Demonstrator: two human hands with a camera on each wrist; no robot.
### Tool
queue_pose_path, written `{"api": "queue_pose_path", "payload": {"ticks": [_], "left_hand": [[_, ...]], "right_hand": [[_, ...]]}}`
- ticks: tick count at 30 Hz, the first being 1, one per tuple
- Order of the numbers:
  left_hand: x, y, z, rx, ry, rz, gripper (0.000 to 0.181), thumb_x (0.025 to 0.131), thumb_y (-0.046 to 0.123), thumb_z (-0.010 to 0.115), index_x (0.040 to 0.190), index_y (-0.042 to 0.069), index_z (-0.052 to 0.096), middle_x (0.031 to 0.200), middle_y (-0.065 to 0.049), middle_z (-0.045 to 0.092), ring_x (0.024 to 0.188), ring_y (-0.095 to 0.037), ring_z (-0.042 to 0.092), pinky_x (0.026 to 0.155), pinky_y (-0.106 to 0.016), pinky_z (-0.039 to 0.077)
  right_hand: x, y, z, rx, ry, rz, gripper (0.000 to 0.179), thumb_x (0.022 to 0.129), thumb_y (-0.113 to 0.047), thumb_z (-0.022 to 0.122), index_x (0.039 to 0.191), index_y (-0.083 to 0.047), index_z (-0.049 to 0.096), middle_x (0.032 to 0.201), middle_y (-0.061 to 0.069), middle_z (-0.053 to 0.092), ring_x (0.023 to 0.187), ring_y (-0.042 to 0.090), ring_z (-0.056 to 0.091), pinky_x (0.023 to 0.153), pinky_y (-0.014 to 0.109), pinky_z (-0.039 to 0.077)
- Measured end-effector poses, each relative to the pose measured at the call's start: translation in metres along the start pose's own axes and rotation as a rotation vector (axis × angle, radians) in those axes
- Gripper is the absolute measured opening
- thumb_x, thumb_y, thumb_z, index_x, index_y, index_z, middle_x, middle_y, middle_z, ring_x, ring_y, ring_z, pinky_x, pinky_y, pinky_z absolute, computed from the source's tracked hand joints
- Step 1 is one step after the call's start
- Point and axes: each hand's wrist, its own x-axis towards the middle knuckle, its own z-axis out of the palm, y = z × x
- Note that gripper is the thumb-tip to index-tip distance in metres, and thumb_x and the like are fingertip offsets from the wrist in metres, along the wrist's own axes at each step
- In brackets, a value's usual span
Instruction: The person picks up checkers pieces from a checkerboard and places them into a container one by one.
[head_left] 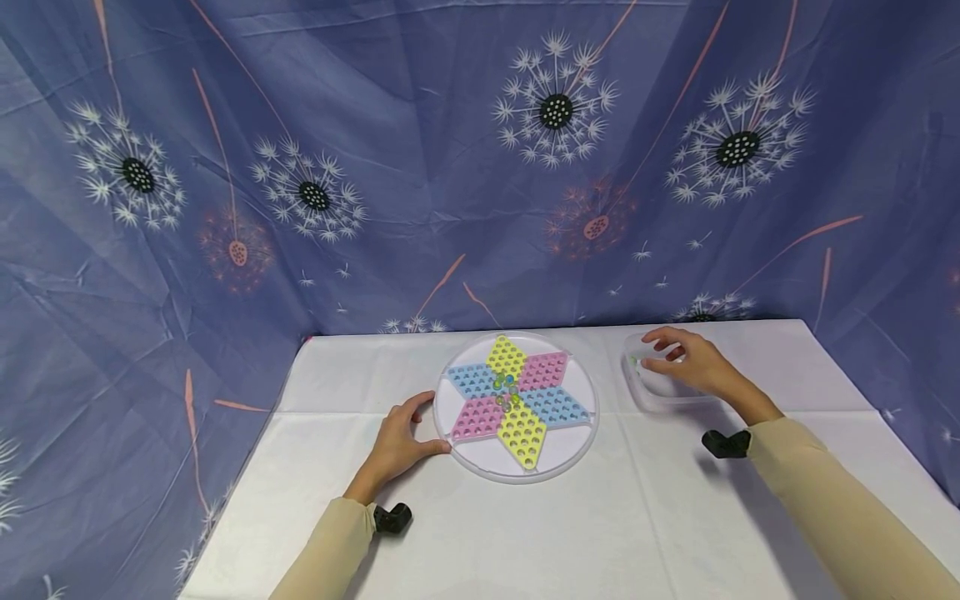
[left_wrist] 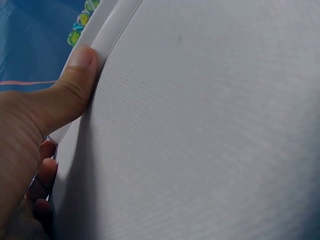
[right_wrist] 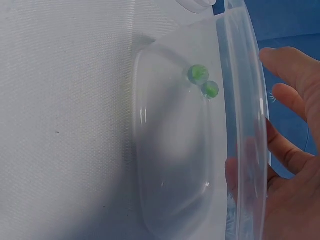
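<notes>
A round white Chinese checkers board (head_left: 465, 462) has a star of yellow, pink and blue points with pegholes. Several glass marbles (head_left: 507, 393) sit in its middle. At the board's left edge, my left hand (head_left: 397, 442) touches the rim with thumb and fingers spread apart; its thumb (left_wrist: 77, 75) lies against the rim in the left wrist view. My right hand (head_left: 690, 362) is over a clear plastic container (head_left: 660, 404), thumb and forefinger apart, nothing seen between them. Inside the container (right_wrist: 172, 150) two green marbles (right_wrist: 205, 80) lie near one end.
A white cloth covers the table (head_left: 562, 542). Behind it and at both sides hangs a blue curtain (head_left: 420, 167) with dandelion prints. The container stands to the right of the board, with a strip of table between them. Small black devices (head_left: 393, 518) are worn at both wrists.
</notes>
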Motion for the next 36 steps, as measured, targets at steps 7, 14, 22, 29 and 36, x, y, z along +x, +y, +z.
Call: {"api": "queue_pose_path", "payload": {"ticks": [7, 14, 22, 29, 36], "left_hand": [[0.001, -0.001, 0.0, -0.001, 0.011, 0.02, 0.097, 0.068, 0.035, 0.097, 0.151, 0.012, 0.051, 0.101, -0.005, 0.053, 0.09, -0.021, 0.044, 0.082, -0.04, 0.039], [0.001, -0.002, 0.0, -0.001, 0.011, 0.015, 0.097, 0.068, 0.035, 0.097, 0.151, 0.012, 0.051, 0.099, -0.005, 0.052, 0.089, -0.021, 0.043, 0.081, -0.039, 0.038], [0.0, 0.0, -0.002, -0.008, 0.008, 0.022, 0.097, 0.068, 0.034, 0.097, 0.151, 0.011, 0.051, 0.099, -0.004, 0.052, 0.088, -0.021, 0.042, 0.081, -0.039, 0.038], [0.0, 0.0, -0.002, -0.004, 0.004, 0.024, 0.097, 0.069, 0.035, 0.097, 0.151, 0.012, 0.051, 0.1, -0.004, 0.052, 0.089, -0.021, 0.042, 0.082, -0.04, 0.038], [0.0, 0.001, -0.001, 0.001, 0.004, 0.016, 0.096, 0.069, 0.034, 0.097, 0.151, 0.013, 0.051, 0.1, -0.004, 0.052, 0.089, -0.021, 0.042, 0.081, -0.04, 0.038]], "right_hand": [[0.0, -0.005, 0.0, 0.003, -0.012, -0.006, 0.052, 0.096, -0.039, 0.073, 0.137, -0.009, 0.061, 0.127, 0.023, 0.061, 0.105, 0.037, 0.061, 0.083, 0.048, 0.051], [0.0, -0.014, -0.004, -0.006, -0.012, -0.011, 0.049, 0.096, -0.039, 0.073, 0.135, -0.011, 0.063, 0.126, 0.019, 0.062, 0.104, 0.034, 0.061, 0.084, 0.05, 0.051], [0.004, -0.027, -0.008, -0.02, -0.02, -0.037, 0.046, 0.097, -0.037, 0.072, 0.135, -0.012, 0.063, 0.127, 0.02, 0.061, 0.105, 0.035, 0.06, 0.084, 0.052, 0.05], [0.012, -0.041, -0.008, -0.051, -0.014, -0.11, 0.039, 0.096, -0.031, 0.074, 0.13, -0.013, 0.066, 0.121, 0.017, 0.063, 0.101, 0.033, 0.062, 0.086, 0.053, 0.05], [0.022, -0.056, 0.0, -0.033, -0.009, -0.176, 0.036, 0.094, -0.027, 0.077, 0.126, -0.013, 0.068, 0.118, 0.015, 0.064, 0.098, 0.031, 0.063, 0.082, 0.048, 0.051]]}}
